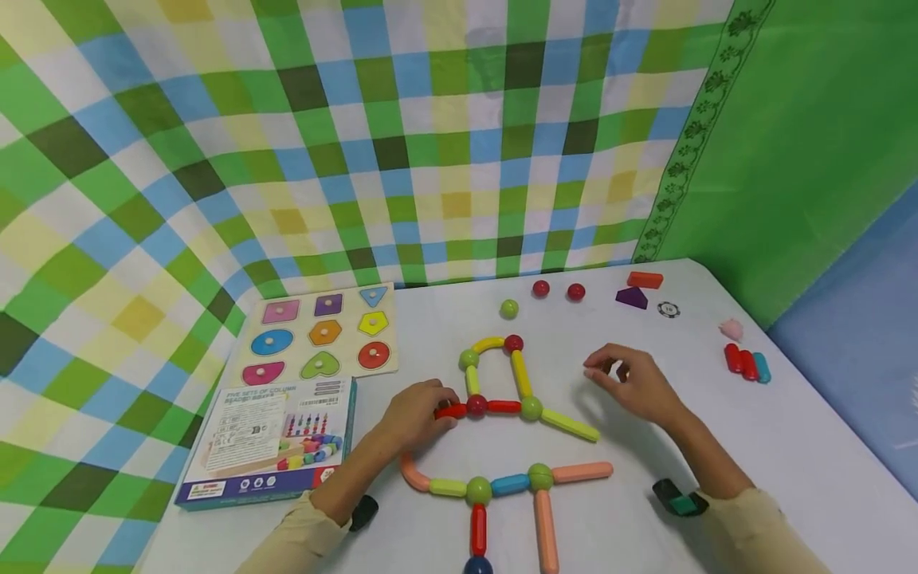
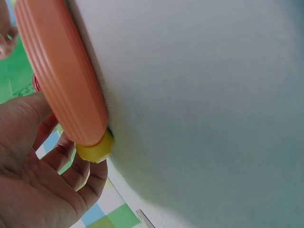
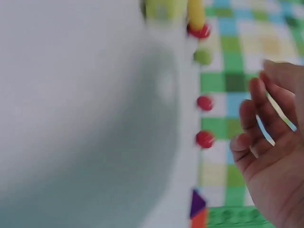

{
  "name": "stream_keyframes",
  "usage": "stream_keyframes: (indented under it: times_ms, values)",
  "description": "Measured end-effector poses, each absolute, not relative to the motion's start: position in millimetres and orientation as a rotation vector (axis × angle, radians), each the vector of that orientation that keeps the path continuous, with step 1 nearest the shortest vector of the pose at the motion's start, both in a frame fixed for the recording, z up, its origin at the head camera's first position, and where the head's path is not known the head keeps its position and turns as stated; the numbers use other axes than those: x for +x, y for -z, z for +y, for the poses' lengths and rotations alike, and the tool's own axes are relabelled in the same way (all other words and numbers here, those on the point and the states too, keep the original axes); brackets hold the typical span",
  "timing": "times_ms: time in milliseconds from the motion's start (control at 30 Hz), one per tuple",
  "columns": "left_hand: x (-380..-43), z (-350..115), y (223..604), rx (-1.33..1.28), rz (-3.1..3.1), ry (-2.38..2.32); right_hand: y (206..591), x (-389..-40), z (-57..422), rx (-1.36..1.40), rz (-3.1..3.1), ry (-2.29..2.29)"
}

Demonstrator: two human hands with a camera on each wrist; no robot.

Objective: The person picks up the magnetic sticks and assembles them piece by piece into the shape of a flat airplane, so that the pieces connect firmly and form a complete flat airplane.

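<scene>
My left hand (image 1: 418,414) pinches the outer end of a short red rod (image 1: 452,411) between thumb and fingers. That rod meets a red ball (image 1: 476,405), part of a loop of magnetic rods and balls with a second red rod (image 1: 504,406), green balls (image 1: 531,408) and yellow rods (image 1: 521,373). A salmon curved rod (image 1: 413,476) lies below this hand; in the left wrist view a large salmon rod (image 2: 66,71) with a yellow end (image 2: 96,148) covers part of the fingers. Right of the loop, my right hand (image 1: 634,383) hovers with loosely bent fingers, holding nothing.
Nearer me lies a second rod chain with a green ball (image 1: 479,490) and blue rod (image 1: 510,484). A shape puzzle board (image 1: 240,351) and a boxed toy (image 1: 333,478) are at left. Loose red balls (image 1: 541,288), blocks (image 1: 645,280) and short rods (image 1: 749,364) lie behind and right.
</scene>
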State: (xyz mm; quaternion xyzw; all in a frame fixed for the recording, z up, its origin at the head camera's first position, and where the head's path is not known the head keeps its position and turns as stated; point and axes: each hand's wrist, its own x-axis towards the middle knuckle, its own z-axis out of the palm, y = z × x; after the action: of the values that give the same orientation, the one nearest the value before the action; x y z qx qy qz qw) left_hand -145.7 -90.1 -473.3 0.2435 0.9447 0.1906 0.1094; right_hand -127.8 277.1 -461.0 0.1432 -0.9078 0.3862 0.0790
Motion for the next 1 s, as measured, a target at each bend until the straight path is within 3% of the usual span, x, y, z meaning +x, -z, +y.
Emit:
stream_keyframes:
  times_ms: [233,433,700,1000]
  values:
    - [-141.1,-89.2,477.7,0.724,2.755,-0.570,485.1,-207.3,307.5,0.197,-2.650,-1.154]
    - [-131.9,-89.8,484.2,0.749,2.750,-0.581,504.4,-248.6,310.4,-0.037,-2.811,-1.092]
    - [-131.2,-85.2,483.2,0.803,2.794,-0.551,507.0,-267.1,298.8,-0.138,-2.934,-0.923]
    - [-142.3,-83.1,476.3,0.848,2.884,-0.529,484.5,-256.5,299.9,0.070,-2.901,-0.923]
